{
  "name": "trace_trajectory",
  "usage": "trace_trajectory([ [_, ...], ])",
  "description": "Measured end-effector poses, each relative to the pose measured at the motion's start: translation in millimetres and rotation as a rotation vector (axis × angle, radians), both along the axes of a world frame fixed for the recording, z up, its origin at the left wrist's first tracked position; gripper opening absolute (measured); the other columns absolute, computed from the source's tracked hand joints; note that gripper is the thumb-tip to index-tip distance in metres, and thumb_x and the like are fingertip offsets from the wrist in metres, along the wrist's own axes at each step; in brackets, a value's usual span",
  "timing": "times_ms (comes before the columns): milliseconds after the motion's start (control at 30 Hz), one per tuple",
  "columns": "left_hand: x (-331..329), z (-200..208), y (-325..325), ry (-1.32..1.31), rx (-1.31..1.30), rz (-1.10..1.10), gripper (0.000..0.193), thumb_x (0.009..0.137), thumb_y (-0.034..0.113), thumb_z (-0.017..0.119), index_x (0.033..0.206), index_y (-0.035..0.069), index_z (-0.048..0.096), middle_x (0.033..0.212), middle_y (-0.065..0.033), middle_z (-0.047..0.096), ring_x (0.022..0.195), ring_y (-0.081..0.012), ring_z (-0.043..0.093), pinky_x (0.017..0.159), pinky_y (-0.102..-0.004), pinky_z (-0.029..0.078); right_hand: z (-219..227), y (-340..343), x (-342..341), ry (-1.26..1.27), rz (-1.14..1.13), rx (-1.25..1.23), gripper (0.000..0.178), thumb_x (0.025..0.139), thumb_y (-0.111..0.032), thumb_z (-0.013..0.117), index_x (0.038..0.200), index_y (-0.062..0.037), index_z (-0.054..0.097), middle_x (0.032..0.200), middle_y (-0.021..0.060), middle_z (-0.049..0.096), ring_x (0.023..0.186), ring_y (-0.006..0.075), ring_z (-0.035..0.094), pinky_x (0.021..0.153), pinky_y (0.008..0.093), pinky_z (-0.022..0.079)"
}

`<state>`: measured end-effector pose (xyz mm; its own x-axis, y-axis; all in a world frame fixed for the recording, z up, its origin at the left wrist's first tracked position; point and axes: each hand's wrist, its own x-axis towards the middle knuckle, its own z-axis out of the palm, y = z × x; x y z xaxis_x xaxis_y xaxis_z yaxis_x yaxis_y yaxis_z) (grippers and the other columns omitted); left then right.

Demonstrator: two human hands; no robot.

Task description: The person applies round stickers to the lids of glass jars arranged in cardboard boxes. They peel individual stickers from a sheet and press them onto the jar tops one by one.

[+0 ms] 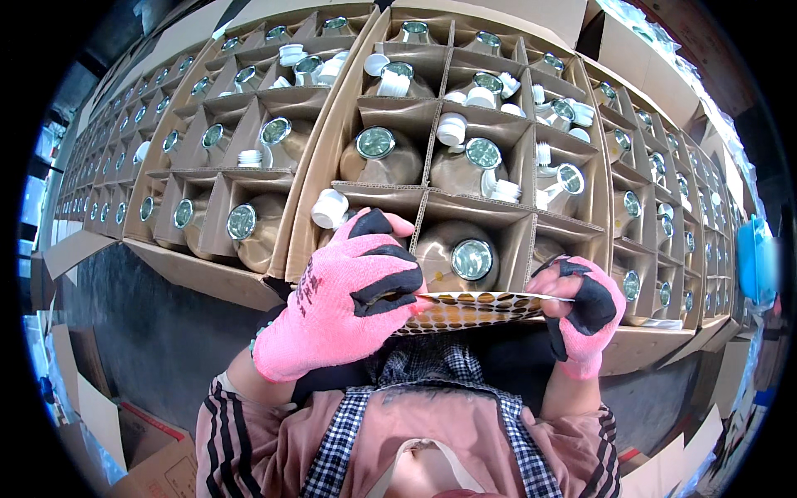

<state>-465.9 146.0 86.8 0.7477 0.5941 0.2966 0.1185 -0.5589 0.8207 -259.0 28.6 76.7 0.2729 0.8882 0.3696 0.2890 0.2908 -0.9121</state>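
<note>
A sheet of round gold stickers (473, 309) stretches between my hands in front of the nearest carton. My left hand (332, 295), in a pink glove with black patches, is closed on the sheet's left end. At the other end, my right hand (585, 311) pinches the edge; its glove leaves some fingertips bare. Just beyond the sheet, a wide glass jar (452, 253) with a greenish open mouth stands in a cardboard compartment. A white plastic cap (330, 208) lies right by my left fingers, on the carton's near left part.
Cardboard dividers (477, 205) separate the jars, with white caps (451, 129) scattered among them. Another jar carton (187, 257) stands to the left, and more cartons (652, 207) line the right. A blue plastic container (754, 261) is at the far right.
</note>
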Motion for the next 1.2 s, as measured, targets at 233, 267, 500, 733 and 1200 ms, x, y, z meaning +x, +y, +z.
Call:
trace_trajectory([
  [233, -3.0, 2.2, 1.2, -0.026, -0.041, 0.012, 0.021, 0.056, 0.000, 0.067, 0.075, -0.001, 0.058, 0.074, -0.0084, 0.057, 0.097, -0.0264, 0.051, 0.082, -0.0356, 0.039, 3.0, -2.4, 2.3, -0.005, 0.067, -0.063, 0.007, 0.064, 0.000, 0.063, 0.070, 0.0020, 0.059, 0.067, 0.0107, 0.059, 0.064, 0.0200, 0.058, 0.066, 0.0265, 0.044],
  [267, -7.0, -3.2, 3.4, -0.071, -0.174, -0.004, 0.048, 0.058, 0.012, 0.076, 0.098, -0.003, 0.054, 0.090, -0.0091, 0.057, 0.104, -0.0228, 0.048, 0.089, -0.0341, 0.036, 2.4, -3.7, 3.1, 0.066, 0.007, -0.069, 0.008, 0.065, 0.000, 0.063, 0.071, 0.0025, 0.059, 0.069, 0.0102, 0.059, 0.066, 0.0188, 0.058, 0.066, 0.0263, 0.044],
  [500, -21.7, -15.3, -5.6, -0.430, -0.952, 0.050, 0.104, 0.046, 0.030, 0.085, 0.127, -0.004, 0.030, 0.119, -0.0118, 0.046, 0.114, -0.0179, 0.041, 0.098, -0.0300, 0.028, 1.3, -2.9, 0.8, 0.269, -0.162, -0.083, 0.009, 0.067, 0.001, 0.065, 0.075, 0.0036, 0.061, 0.075, 0.0067, 0.058, 0.070, 0.0122, 0.055, 0.066, 0.0233, 0.043],
  [733, -21.0, -17.0, -10.7, -0.341, -0.975, 0.044, 0.048, 0.060, 0.015, 0.074, 0.100, -0.006, 0.055, 0.098, -0.0132, 0.058, 0.092, -0.0164, 0.055, 0.083, -0.0277, 0.042, 1.9, -0.8, -1.2, 0.242, -0.125, -0.063, 0.007, 0.069, 0.003, 0.064, 0.075, 0.0035, 0.061, 0.074, 0.0062, 0.059, 0.070, 0.0117, 0.055, 0.065, 0.0235, 0.043],
  [1200, -25.0, -32.5, -5.8, -0.367, -0.836, 0.252, 0.020, 0.072, 0.013, 0.064, 0.082, -0.004, 0.062, 0.088, -0.0148, 0.061, 0.086, -0.0205, 0.056, 0.077, -0.0296, 0.042, 2.8, 0.7, -9.5, 0.238, -0.077, -0.160, 0.005, 0.072, 0.001, 0.062, 0.075, 0.0033, 0.060, 0.070, 0.0046, 0.058, 0.066, 0.0096, 0.053, 0.063, 0.0223, 0.043],
])
